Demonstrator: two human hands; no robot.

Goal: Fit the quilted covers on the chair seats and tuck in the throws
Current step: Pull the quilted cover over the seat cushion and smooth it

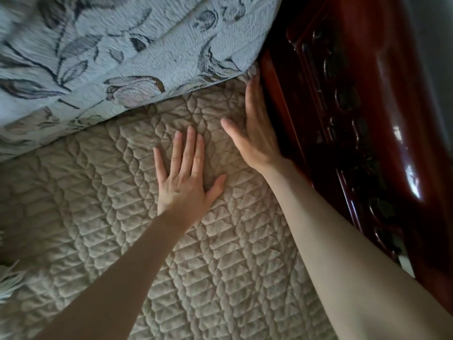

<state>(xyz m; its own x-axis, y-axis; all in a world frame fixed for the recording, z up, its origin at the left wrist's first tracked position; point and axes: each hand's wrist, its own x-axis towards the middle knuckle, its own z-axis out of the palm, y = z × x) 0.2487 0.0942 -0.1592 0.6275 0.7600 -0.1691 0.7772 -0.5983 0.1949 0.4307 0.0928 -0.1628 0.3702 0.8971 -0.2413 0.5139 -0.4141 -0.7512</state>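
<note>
A beige quilted cover (117,197) lies spread over the chair seat and fills most of the view. My left hand (186,175) lies flat on it, fingers straight and spread, pressing the fabric down. My right hand (255,128) is flat on its edge along the seat's right side, fingers straight, pushing the cover's border into the gap beside the wooden armrest (348,114). A pale blue floral throw (103,50) drapes over the chair back and hangs down onto the rear of the seat.
The carved, glossy dark red wood of the armrest runs down the right side. A fringe (9,280) of pale tassels shows at the left edge, lying on the quilted cover.
</note>
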